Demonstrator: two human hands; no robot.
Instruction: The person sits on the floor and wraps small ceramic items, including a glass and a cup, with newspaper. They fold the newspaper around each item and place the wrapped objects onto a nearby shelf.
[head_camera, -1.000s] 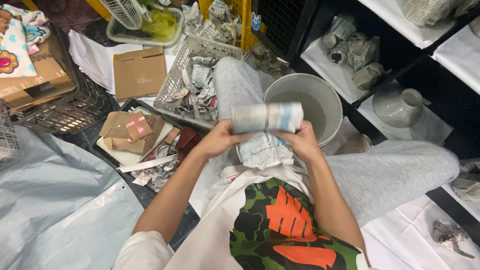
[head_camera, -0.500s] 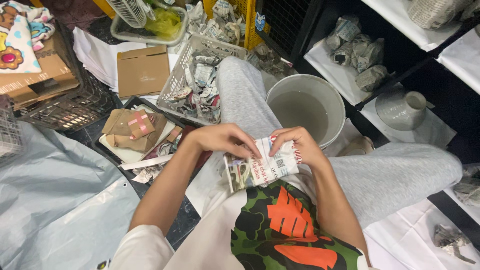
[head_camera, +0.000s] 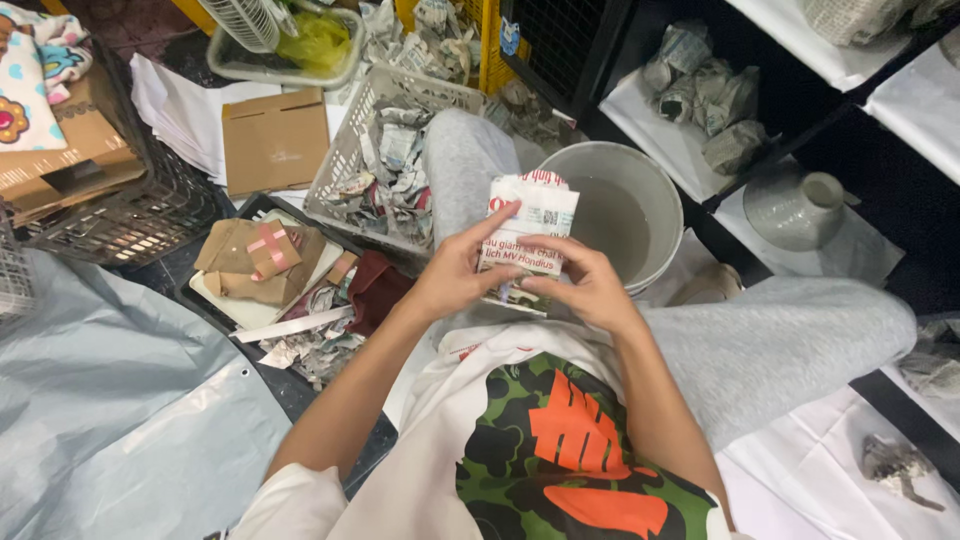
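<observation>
Carefully held: a newspaper-wrapped bundle sits between both hands above the lap, just beside a grey bucket.

Left to right: a white wire basket (head_camera: 385, 150) full of crumpled paper lies beyond the left hand (head_camera: 455, 280), whose grip is closed on the newspaper-wrapped bundle (head_camera: 525, 235), thumb laid up its printed face. The right hand (head_camera: 585, 285) grips the bundle's lower right side, fingers curled over the front. What is inside the paper cannot be told. Its top fold looks loose, so the wrap could spring open if either thumb lifts. The grey bucket (head_camera: 655, 190) stands open close behind; a slip forward could drop the bundle in, though I cannot tell whether the bucket holds liquid.
</observation>
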